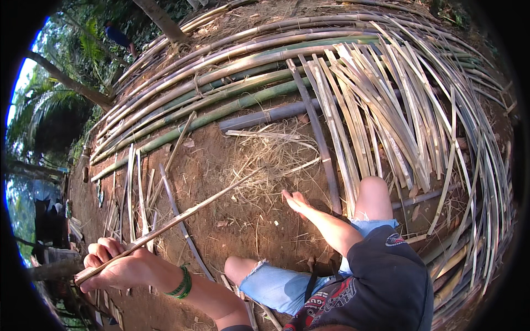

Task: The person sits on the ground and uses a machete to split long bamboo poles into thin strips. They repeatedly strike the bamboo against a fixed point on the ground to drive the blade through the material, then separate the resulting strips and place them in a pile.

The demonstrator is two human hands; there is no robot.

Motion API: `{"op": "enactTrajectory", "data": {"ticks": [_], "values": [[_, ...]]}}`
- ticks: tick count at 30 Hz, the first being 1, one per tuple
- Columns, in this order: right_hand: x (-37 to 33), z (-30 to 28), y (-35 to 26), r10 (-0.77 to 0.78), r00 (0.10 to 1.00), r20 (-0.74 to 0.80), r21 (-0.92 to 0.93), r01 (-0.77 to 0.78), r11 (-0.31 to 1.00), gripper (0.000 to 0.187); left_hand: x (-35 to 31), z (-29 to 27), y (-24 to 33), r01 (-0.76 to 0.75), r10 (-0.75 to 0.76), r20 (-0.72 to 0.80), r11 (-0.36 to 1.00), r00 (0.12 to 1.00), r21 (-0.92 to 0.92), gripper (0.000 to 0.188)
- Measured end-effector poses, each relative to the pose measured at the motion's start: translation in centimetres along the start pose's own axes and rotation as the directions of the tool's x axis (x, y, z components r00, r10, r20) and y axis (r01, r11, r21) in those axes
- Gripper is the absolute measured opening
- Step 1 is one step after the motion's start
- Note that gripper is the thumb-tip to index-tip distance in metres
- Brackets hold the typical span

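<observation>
At eight o'clock, the left hand (130,270) grips a long, thin, tan wooden strip (187,214), pointing toward two o'clock. The right hand (296,202), near centre, extends its fingers; whether it holds something, I cannot tell.

The left arm (207,295) reaches out far to the left side. Its hand (118,263) is curled up tight, with bent fingers (105,249). The right arm (334,231) bends and points forward. The right hand (297,203) is low, with its fingers stretched out toward the left. The two hands are well apart.
</observation>
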State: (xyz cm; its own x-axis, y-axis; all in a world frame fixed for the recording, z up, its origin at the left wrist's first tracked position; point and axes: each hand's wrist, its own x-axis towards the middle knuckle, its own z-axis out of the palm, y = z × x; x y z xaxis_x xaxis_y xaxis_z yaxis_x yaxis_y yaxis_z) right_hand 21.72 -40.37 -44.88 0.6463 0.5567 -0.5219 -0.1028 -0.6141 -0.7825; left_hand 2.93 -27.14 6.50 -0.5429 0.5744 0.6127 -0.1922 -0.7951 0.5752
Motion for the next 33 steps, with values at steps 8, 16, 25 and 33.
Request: {"op": "enactTrajectory", "data": {"ticks": [8,16,25,33], "values": [[-18.2,-2.3,-15.3,-0.677,0.728,0.109,0.239,0.642,0.728,0.029,0.1,-1.3,1.1,0.312,-0.013,0.565,0.845,0.825,-0.435,0.066],[-26.5,-5.8,-19.6,-0.742,0.633,0.222,0.309,0.676,0.669,0.027,-3.1,-1.9,3.0,0.386,0.009,0.625,0.780,0.780,-0.492,0.067],[-27.2,-6.3,-19.8,-0.796,0.589,0.140,0.285,0.746,0.602,0.039,-4.1,-2.6,3.6,0.365,0.026,0.628,0.794,0.778,-0.486,0.066],[-17.3,-3.6,-11.1,-0.977,0.161,-0.142,-0.290,0.937,0.197,0.041,-5.9,-2.9,5.1,0.381,0.024,0.640,0.786,0.768,-0.487,0.067]]}}
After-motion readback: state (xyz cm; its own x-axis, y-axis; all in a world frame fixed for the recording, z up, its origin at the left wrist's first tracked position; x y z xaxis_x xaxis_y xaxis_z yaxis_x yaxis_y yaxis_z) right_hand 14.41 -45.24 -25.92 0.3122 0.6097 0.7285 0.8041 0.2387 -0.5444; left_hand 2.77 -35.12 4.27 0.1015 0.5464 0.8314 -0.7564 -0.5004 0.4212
